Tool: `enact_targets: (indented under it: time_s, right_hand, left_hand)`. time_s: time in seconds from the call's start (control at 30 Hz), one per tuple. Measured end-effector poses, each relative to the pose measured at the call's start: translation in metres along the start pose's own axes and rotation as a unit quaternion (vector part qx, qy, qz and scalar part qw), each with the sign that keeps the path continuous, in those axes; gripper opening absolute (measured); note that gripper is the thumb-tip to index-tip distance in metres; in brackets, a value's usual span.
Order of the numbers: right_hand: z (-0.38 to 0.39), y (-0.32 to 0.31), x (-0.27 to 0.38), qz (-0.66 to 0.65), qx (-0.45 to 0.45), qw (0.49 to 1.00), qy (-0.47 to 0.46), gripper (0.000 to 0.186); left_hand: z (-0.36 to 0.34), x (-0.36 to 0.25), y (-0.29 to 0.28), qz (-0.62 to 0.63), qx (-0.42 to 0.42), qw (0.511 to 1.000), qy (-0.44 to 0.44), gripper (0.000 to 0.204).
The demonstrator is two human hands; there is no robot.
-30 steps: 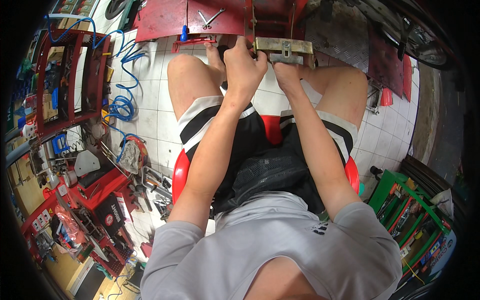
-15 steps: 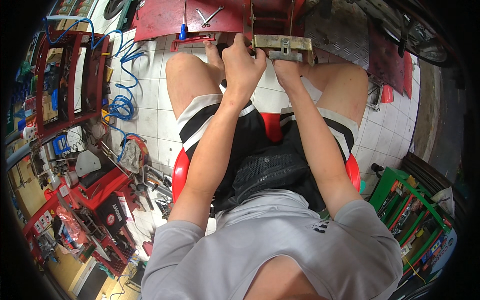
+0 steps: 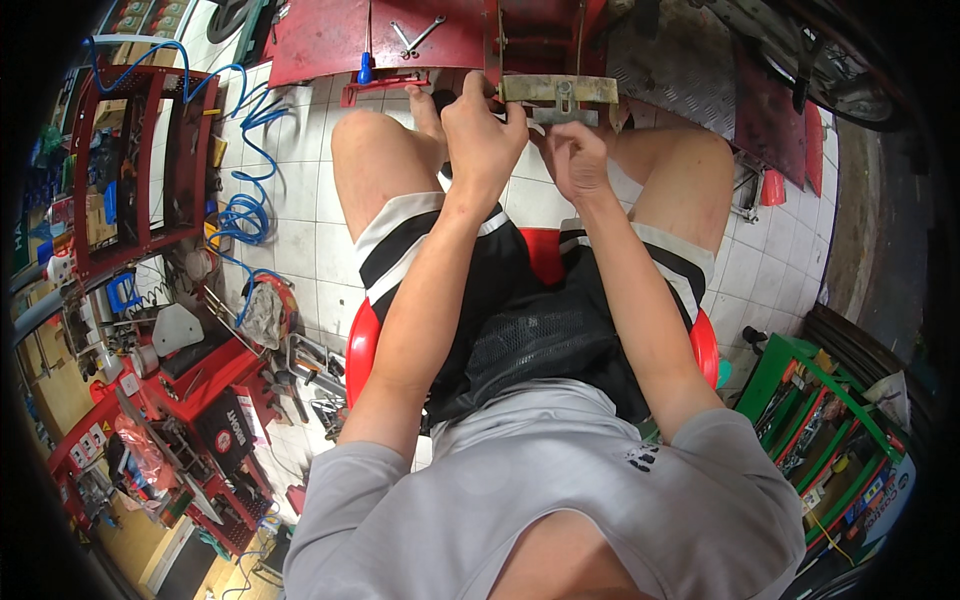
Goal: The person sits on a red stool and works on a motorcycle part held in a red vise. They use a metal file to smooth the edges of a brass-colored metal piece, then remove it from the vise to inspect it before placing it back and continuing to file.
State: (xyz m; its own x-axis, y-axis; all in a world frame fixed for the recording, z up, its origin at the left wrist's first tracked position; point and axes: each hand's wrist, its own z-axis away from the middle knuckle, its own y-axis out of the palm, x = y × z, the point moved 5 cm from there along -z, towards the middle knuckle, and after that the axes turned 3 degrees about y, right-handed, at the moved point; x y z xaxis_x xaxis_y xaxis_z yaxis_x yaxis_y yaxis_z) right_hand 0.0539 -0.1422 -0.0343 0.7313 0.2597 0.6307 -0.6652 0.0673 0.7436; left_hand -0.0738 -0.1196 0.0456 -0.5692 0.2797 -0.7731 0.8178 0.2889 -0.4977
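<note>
Between my knees is a worn yellowish metal bracket [image 3: 535,88], with a slotted plate [image 3: 566,95] on its front and a grey metal piece [image 3: 568,117] along its lower edge. My left hand [image 3: 482,132] is closed at the bracket's left end, where a dark part shows between thumb and fingers. Just below the grey piece, my right hand [image 3: 577,165] has its fingers curled in and pinched together. Whatever lies in that pinch is too small or hidden to tell.
Ahead is a red work platform [image 3: 320,40] carrying two wrenches [image 3: 417,37] and a blue-handled screwdriver [image 3: 366,70]. A coiled blue air hose [image 3: 243,215] and red tool racks [image 3: 140,255] stand left. On the right are a motorcycle wheel [image 3: 860,100] and a green tool cart [image 3: 800,400].
My right hand has come out from under the bracket and drawn slightly nearer, its fingers now curled. The bracket has tilted and shifted a little left. My left hand stays almost still.
</note>
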Motion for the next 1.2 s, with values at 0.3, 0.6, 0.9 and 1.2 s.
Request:
enact_targets:
  time_s: [0.3, 0.6, 0.9, 1.2]
  right_hand:
    - [-0.003, 0.023, 0.002, -0.019, -0.074, 0.997, 0.029, 0.032]
    - [-0.007, -0.006, 0.000, 0.099, 0.043, 0.992, -0.059, 0.029]
    - [-0.031, -0.025, -0.004, 0.291, -0.071, 0.944, -0.139, 0.046]
    - [-0.032, -0.014, 0.006, 0.422, -0.062, 0.868, -0.254, 0.036]
  left_hand:
    - [0.006, 0.013, 0.003, 0.035, -0.008, 0.999, -0.033, 0.015]
    - [0.002, 0.007, -0.003, 0.024, 0.018, 0.999, -0.041, 0.014]
    - [0.002, 0.015, 0.001, 0.065, 0.038, 0.994, -0.083, 0.016]
    - [0.001, 0.009, -0.001, 0.044, 0.029, 0.997, -0.063, 0.016]
